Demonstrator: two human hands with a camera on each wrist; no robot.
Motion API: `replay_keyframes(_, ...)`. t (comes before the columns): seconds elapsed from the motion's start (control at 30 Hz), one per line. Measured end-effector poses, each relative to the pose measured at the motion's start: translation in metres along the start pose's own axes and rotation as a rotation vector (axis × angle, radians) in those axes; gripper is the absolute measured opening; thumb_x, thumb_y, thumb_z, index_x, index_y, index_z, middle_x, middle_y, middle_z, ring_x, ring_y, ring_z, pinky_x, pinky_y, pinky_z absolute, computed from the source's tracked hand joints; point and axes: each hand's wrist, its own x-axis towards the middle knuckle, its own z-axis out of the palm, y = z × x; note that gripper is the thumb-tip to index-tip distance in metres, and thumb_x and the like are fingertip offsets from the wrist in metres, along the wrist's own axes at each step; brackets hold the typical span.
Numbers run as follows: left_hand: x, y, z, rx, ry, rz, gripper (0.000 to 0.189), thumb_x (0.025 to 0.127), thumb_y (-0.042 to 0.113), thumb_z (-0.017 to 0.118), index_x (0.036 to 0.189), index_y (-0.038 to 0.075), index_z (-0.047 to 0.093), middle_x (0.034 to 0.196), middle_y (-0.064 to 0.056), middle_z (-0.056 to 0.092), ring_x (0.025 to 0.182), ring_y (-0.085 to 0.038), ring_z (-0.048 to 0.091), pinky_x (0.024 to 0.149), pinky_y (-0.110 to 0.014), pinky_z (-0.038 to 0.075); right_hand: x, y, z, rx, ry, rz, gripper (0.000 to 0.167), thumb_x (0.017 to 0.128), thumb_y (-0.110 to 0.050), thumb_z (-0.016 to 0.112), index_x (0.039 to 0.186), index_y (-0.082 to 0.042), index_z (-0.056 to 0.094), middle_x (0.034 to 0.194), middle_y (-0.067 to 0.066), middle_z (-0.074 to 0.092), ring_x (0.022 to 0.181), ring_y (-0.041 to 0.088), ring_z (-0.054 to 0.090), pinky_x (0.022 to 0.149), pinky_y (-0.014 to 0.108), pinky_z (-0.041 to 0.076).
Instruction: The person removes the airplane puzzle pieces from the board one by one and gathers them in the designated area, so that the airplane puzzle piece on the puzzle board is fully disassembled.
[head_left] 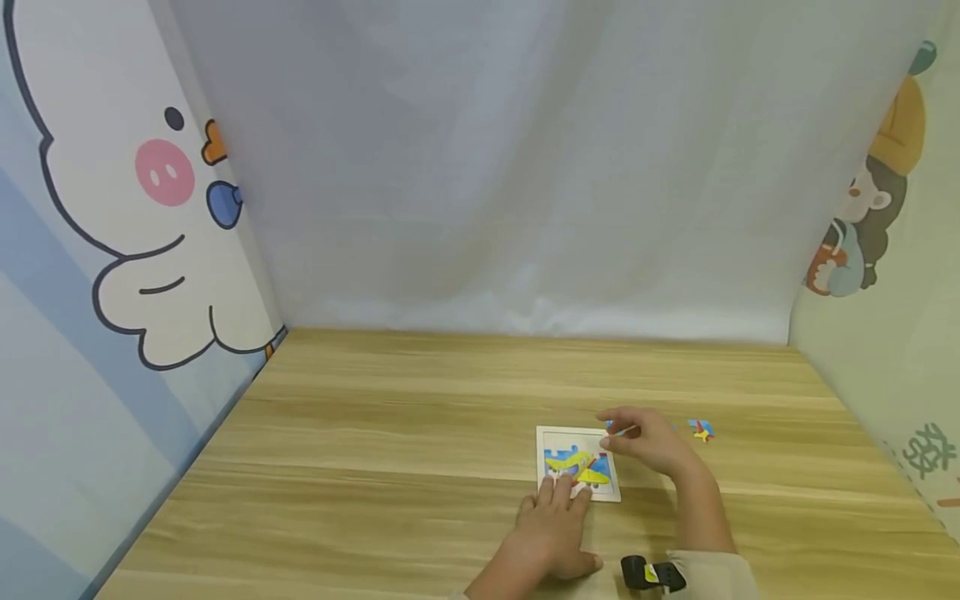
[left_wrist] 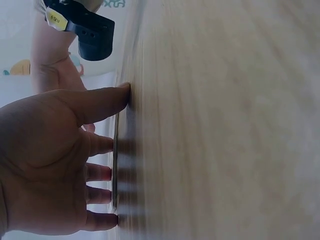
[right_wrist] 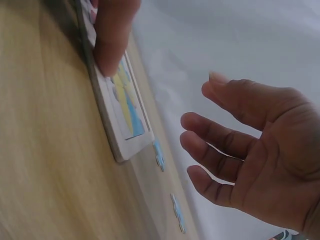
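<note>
A square jigsaw board (head_left: 579, 497) with a pale frame lies on the table, showing a yellow airplane against blue in its partly filled tray. My left hand (head_left: 551, 533) rests its extended fingertips on the board's near edge, thumb spread to the side on the tabletop; the left wrist view shows the palm from beneath. Over the board's far right corner hovers my right hand (head_left: 651, 442), fingers loosely bent and thumb apart. Nothing shows between them in the right wrist view. A blue puzzle piece (right_wrist: 159, 156) lies just past the board's corner, partly covered by the right hand in the head view.
A blue, red and yellow puzzle piece (head_left: 702, 430) lies on the table right of the right hand. Another blue piece (right_wrist: 178, 214) lies farther from the board. A grey curtain (head_left: 525, 183) hangs behind the wooden table (head_left: 360, 467), with cartoon-printed walls on both sides.
</note>
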Motion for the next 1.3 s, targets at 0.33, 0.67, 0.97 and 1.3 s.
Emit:
replay_keyframes(0.33, 0.002, 0.005, 0.0, 0.068, -0.005, 0.001, 0.083, 0.075, 0.06, 0.065, 0.143, 0.021, 0.037, 0.141, -0.005, 0.03, 0.129, -0.031, 0.028, 0.096, -0.045, 0.035, 0.009, 0.0, 0.01, 0.115, -0.105, -0.01, 0.037, 0.086, -0.013, 0.066, 0.119, 0.002, 0.059, 0.106, 0.019, 0.06, 0.091, 0.029, 0.059, 0.074, 0.04, 0.051)
replay_keyframes(0.67, 0.003, 0.008, -0.003, 0.116, -0.01, -0.019, 0.083, 0.075, 0.061, 0.064, 0.142, 0.023, 0.037, 0.14, -0.004, 0.031, 0.128, -0.029, 0.029, 0.093, -0.044, 0.037, 0.021, 0.003, 0.021, 0.161, -0.197, -0.073, 0.036, 0.086, -0.011, 0.065, 0.119, 0.004, 0.059, 0.101, 0.016, 0.062, 0.087, 0.025, 0.061, 0.072, 0.036, 0.052)
replay_keyframes(0.97, 0.003, 0.009, 0.0, 0.107, -0.015, -0.019, 0.083, 0.074, 0.061, 0.065, 0.142, 0.022, 0.037, 0.137, -0.004, 0.033, 0.126, -0.028, 0.03, 0.092, -0.043, 0.037, 0.028, 0.006, 0.031, 0.137, -0.272, -0.028, 0.026, 0.083, -0.003, 0.065, 0.108, 0.003, 0.064, 0.101, 0.012, 0.063, 0.085, 0.021, 0.059, 0.071, 0.035, 0.051)
replay_keyframes(1.3, 0.004, 0.007, 0.0, 0.105, 0.0, -0.011, 0.084, 0.074, 0.06, 0.066, 0.142, 0.02, 0.038, 0.132, -0.004, 0.035, 0.12, -0.027, 0.032, 0.088, -0.041, 0.039, 0.034, -0.002, 0.039, 0.026, -0.279, 0.009, 0.018, 0.078, -0.005, 0.072, 0.095, -0.005, 0.07, 0.083, 0.003, 0.06, 0.076, 0.019, 0.051, 0.065, 0.035, 0.046)
